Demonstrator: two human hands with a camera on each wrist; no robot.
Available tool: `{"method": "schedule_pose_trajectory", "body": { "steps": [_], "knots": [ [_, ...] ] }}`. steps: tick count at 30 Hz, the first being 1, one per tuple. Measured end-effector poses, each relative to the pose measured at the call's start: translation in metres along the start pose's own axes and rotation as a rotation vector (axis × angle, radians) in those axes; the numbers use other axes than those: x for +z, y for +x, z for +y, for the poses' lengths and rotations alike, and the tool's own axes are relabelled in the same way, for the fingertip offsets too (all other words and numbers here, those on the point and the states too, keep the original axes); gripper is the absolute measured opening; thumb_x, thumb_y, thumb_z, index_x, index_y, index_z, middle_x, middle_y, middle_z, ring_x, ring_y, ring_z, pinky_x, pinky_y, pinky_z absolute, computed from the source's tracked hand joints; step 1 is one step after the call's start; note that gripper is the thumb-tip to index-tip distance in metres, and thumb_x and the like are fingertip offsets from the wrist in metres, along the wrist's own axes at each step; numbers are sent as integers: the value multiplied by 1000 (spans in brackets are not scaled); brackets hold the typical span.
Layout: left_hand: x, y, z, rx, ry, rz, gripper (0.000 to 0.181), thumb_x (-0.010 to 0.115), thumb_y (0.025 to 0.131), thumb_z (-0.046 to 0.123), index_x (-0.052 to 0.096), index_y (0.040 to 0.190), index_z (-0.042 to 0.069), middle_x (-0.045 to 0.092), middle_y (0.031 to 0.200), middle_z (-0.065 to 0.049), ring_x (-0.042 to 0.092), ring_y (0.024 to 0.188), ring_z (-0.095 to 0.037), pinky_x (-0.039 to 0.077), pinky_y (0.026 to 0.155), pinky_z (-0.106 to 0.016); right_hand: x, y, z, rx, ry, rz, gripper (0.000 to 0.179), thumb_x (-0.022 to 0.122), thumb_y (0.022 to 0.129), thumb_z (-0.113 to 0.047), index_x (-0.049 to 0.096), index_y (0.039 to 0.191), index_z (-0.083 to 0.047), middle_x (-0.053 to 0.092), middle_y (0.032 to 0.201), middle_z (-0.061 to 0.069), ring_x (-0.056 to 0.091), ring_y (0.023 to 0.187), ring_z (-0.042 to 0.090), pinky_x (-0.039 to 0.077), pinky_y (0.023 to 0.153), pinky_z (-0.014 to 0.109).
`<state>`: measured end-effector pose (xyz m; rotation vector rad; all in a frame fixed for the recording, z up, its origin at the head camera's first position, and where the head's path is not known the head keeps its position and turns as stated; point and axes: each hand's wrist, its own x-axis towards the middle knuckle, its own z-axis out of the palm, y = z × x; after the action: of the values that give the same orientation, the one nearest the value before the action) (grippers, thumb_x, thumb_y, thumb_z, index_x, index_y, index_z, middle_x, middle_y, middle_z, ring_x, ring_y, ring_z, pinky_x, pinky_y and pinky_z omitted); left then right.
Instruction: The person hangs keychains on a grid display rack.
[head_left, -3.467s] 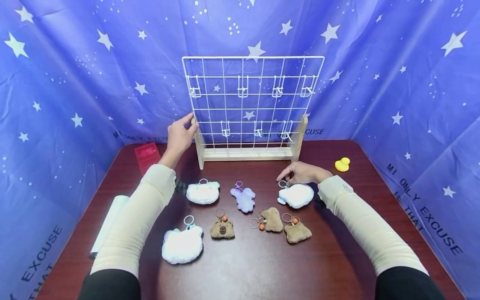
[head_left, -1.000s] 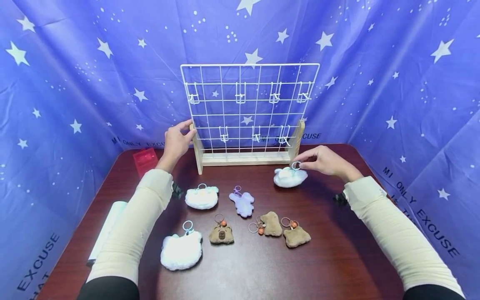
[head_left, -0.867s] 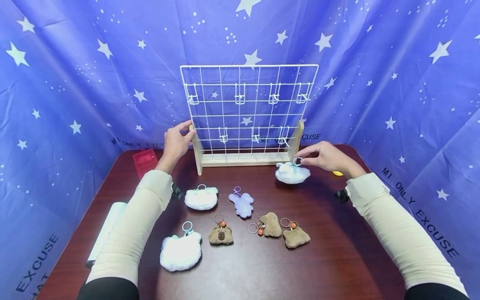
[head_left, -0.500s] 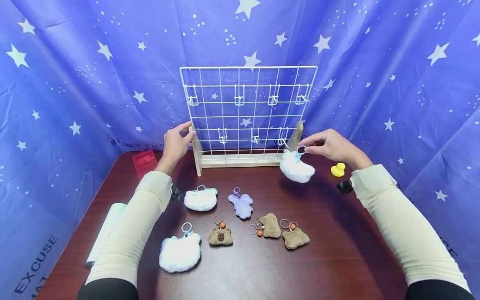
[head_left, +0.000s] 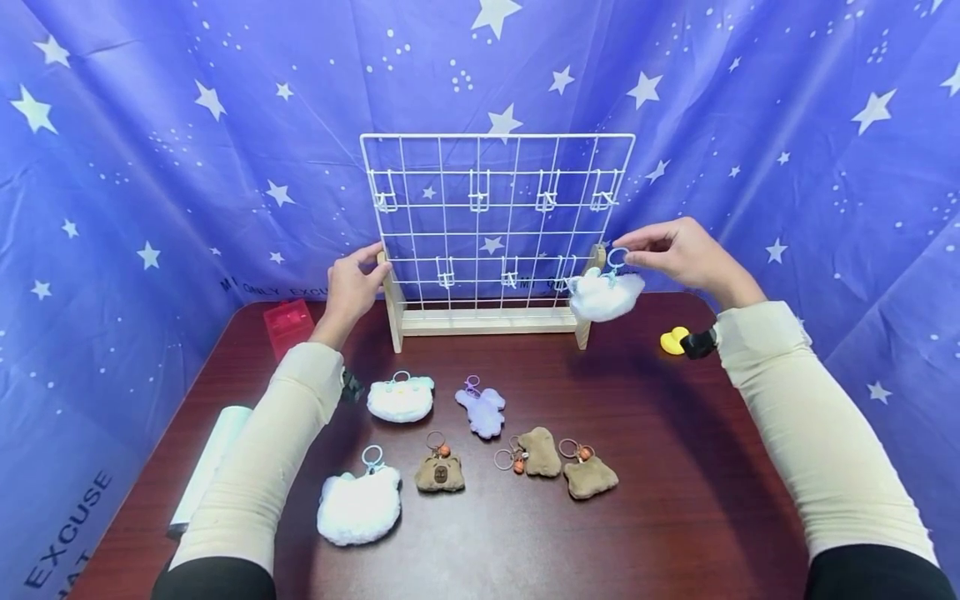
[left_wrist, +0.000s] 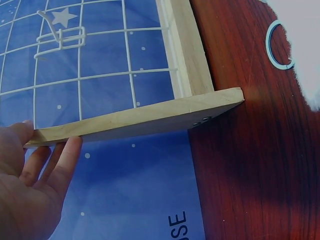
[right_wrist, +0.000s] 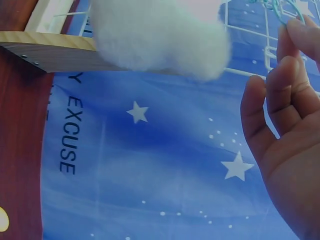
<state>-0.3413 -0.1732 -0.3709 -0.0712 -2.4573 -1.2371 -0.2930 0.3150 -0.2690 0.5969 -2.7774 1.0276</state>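
My right hand [head_left: 693,257] pinches the ring of a fluffy white plush keychain [head_left: 607,296], which hangs in the air before the right post of a white wire grid rack [head_left: 487,322]. In the right wrist view the plush [right_wrist: 160,37] dangles below thumb and finger, while the other fingers are loosely bent. My left hand [head_left: 355,286] grips the rack's left wooden post [left_wrist: 135,112], thumb on one side and fingers on the other. White hooks [head_left: 546,201] sit in two rows on the grid, and nothing hangs from them.
On the table lie two white plush keychains [head_left: 360,506], a purple one [head_left: 483,412] and several brown ones [head_left: 440,473]. A red pouch [head_left: 288,327] and a white roll [head_left: 213,467] lie left. At right sits a yellow duck [head_left: 674,341]. Starry curtains enclose the table.
My right hand took the white plush keychain by its ring, lifted it off the table and raised it up and rightward to the right post. The left hand has stayed on the rack.
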Motion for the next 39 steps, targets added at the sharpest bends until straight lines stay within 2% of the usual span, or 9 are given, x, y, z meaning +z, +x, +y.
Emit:
{"method": "schedule_pose_trajectory", "body": {
  "steps": [4, 8, 14, 19, 24, 29, 33, 39],
  "knots": [
    [-1, 0, 0, 5, 8, -3, 43, 72, 96, 23, 65, 138, 19, 74, 125, -11, 78, 79, -29, 62, 59, -18, -7, 5, -1, 5, -20, 53, 29, 74, 94, -15, 75, 122, -8, 75, 90, -14, 59, 72, 4, 46, 55, 16],
    [-1, 0, 0, 2, 2, -7, 43, 72, 97, 23, 65, 139, 19, 74, 124, -11, 78, 79, -29, 62, 60, -18, -10, 9, -4, 29, 26, 97, 30, 73, 95, -19, 74, 124, -9, 72, 88, -19, 58, 72, 5, 44, 53, 18],
    [-1, -1, -1, 8, -11, -7, 43, 72, 96, 22, 65, 138, 18, 74, 123, -11, 78, 79, -29, 62, 60, -18, -12, 15, -9, 27, 149, 175, 30, 75, 94, -17, 75, 122, -7, 71, 81, -21, 59, 69, 3, 47, 54, 16],
    [-2, 0, -1, 14, -10, -3, 43, 72, 96, 21, 66, 138, 18, 74, 123, -12, 78, 79, -29, 63, 60, -19, -13, 23, -12, 16, 200, 226, 32, 75, 94, -19, 74, 123, -7, 71, 80, -18, 60, 69, 3, 52, 59, 12],
    [-1, -1, 0, 19, -17, -3, 42, 73, 96, 20, 66, 137, 17, 74, 122, -13, 78, 78, -30, 62, 59, -18, -9, 29, -10, 25, 209, 233, 32, 74, 94, -17, 73, 124, -4, 70, 79, -18, 58, 67, 5, 51, 57, 13],
    [-1, -3, 1, 23, -28, -4, 41, 72, 96, 20, 67, 137, 16, 75, 121, -14, 78, 80, -32, 61, 58, -17, -5, 33, -5, 39, 193, 238, 32, 74, 94, -14, 72, 124, -2, 70, 78, -21, 57, 65, 2, 47, 52, 16],
    [-1, -3, 2, 23, -37, -2, 42, 73, 95, 18, 67, 137, 16, 75, 120, -14, 78, 80, -32, 61, 58, -17, -3, 32, -8, 41, 197, 245, 32, 74, 94, -17, 73, 124, -5, 70, 83, -25, 58, 66, 2, 47, 53, 16],
    [-2, -2, 2, 25, -38, 0, 42, 73, 95, 17, 67, 136, 15, 75, 120, -15, 78, 79, -33, 60, 57, -16, -1, 32, -11, 18, 197, 254, 31, 73, 95, -17, 73, 123, -4, 70, 84, -25, 58, 66, 5, 48, 54, 15]
  ]
}}
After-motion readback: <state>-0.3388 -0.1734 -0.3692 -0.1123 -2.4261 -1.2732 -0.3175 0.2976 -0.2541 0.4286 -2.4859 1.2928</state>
